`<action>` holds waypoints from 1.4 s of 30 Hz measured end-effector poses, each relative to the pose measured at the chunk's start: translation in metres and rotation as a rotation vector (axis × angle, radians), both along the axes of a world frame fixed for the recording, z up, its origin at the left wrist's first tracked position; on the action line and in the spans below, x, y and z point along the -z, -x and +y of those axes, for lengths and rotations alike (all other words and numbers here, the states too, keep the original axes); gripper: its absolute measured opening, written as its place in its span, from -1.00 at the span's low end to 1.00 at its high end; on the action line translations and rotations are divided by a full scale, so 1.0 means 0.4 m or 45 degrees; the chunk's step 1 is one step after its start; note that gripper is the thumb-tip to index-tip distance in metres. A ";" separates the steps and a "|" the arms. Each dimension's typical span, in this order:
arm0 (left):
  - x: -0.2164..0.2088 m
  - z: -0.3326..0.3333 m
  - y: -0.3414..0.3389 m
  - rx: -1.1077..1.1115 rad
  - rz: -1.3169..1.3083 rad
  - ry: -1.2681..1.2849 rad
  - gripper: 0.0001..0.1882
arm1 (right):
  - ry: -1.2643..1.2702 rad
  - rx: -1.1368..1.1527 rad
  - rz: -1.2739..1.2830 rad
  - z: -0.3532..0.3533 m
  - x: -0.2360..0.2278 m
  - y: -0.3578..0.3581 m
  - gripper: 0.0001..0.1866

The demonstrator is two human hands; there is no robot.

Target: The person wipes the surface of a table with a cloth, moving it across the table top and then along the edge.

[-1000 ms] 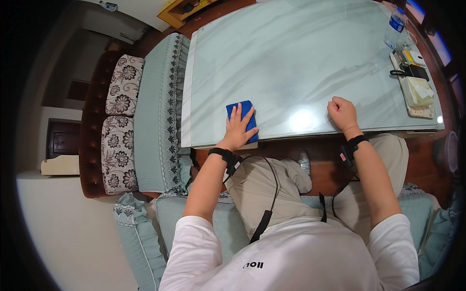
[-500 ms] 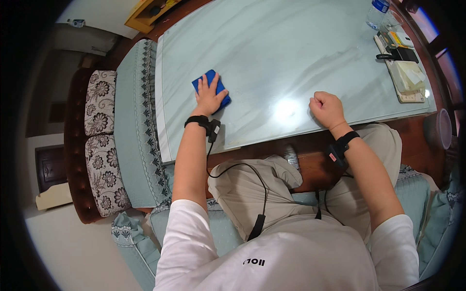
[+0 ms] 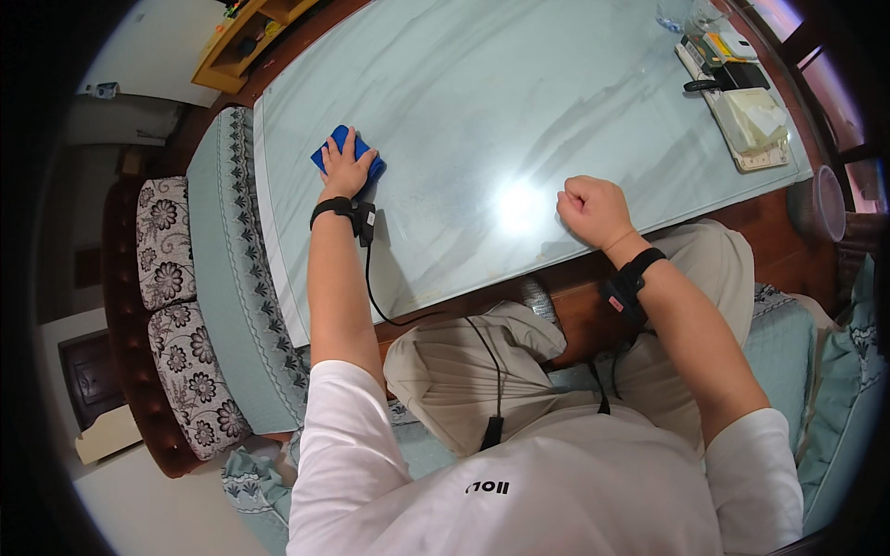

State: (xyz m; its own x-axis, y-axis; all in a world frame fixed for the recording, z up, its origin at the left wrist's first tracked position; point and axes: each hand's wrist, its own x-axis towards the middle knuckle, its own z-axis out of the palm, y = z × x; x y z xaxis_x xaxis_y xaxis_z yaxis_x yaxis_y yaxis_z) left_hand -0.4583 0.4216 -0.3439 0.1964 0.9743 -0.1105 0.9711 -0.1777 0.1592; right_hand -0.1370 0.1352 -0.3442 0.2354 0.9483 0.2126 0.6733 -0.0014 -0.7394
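Observation:
My left hand lies with spread fingers on a folded blue cloth, pressing it to the tabletop. Cloth shows around the fingers and between them. Beneath both is a large pale table with grey marbled streaks and a glossy surface. My right hand is curled into a fist near the table's front edge, and nothing shows in it. A bright light reflection sits just left of the fist. Each wrist wears a black strap with a small box, and a black cable runs down from the left one.
At the table's right end stand a tissue pack, boxes, a black item and a clear bottle. A plastic bin is beyond that corner. A sofa with floral cushions lines the left side.
My left hand and the blue cloth have slid across the table, farther from its front edge and slightly left. The whole view has shifted and tilted; my right fist stays closed near the edge.

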 end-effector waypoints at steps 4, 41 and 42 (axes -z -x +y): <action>0.002 -0.015 -0.008 -0.019 0.023 -0.052 -0.22 | 0.063 0.012 0.011 0.001 -0.003 0.002 -0.73; -0.047 -0.562 0.211 0.323 -0.007 0.070 -0.24 | -0.021 0.026 0.023 0.007 0.021 -0.006 -0.70; -0.049 -0.550 0.205 0.321 -0.015 0.073 -0.24 | -0.019 0.020 0.027 0.006 0.019 -0.008 -0.69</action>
